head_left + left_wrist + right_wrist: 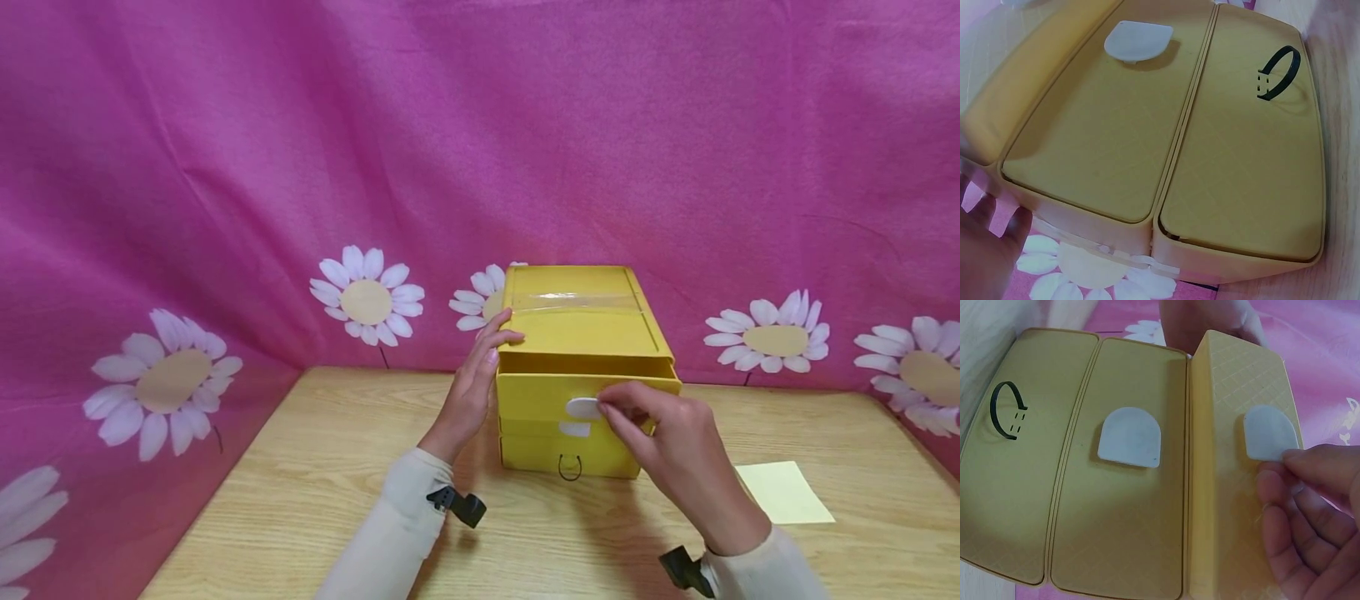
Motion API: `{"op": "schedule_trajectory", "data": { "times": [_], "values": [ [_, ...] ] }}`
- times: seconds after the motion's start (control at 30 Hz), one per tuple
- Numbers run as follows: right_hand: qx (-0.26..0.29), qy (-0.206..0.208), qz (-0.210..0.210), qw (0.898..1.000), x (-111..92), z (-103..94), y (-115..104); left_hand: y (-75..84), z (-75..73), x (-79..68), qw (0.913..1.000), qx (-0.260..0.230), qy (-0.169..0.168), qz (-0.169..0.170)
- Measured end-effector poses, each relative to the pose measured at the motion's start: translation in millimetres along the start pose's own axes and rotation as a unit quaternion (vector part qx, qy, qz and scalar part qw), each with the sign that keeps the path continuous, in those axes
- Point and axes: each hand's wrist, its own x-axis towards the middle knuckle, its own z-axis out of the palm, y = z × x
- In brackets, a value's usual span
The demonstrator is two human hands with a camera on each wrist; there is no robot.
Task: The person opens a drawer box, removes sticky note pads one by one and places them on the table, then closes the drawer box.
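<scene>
A yellow drawer unit (585,333) stands on the table, its top drawer (532,398) pulled partly out. My right hand (667,433) pinches the rounded white pull tab (1269,434) on that drawer's front between thumb and fingers. Below it, the middle drawer carries a matching white tab (1130,437), and the lowest one has a thin black loop handle (1285,74); both of these drawers look closed. Against the unit's left side rests my left hand (472,392), fingers extended to its upper edge. What lies inside the top drawer is hidden.
Clear tape (573,302) runs across the unit's top. A pale yellow paper sheet (786,493) lies on the wooden table (300,483) to the right. Behind hangs a pink cloth (600,125) with white flowers, close to the unit's back.
</scene>
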Motion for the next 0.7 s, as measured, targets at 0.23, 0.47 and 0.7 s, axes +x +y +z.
{"op": "schedule_trajectory", "data": {
  "times": [0.23,0.47,0.7],
  "values": [
    [0.006,0.002,0.002,1.0,2,3.4,5,-18.5,0.6,0.2,0.9998,0.011,0.007,0.017],
    [0.009,0.013,0.005,1.0,6,10.7,10,9.4,-1.7,-1.4,0.9997,0.0,0.004,0.022],
    [0.012,0.022,0.014,1.0,7,14.4,15,-4.6,0.1,-0.3,0.9997,-0.002,0.003,0.026]
  ]
}}
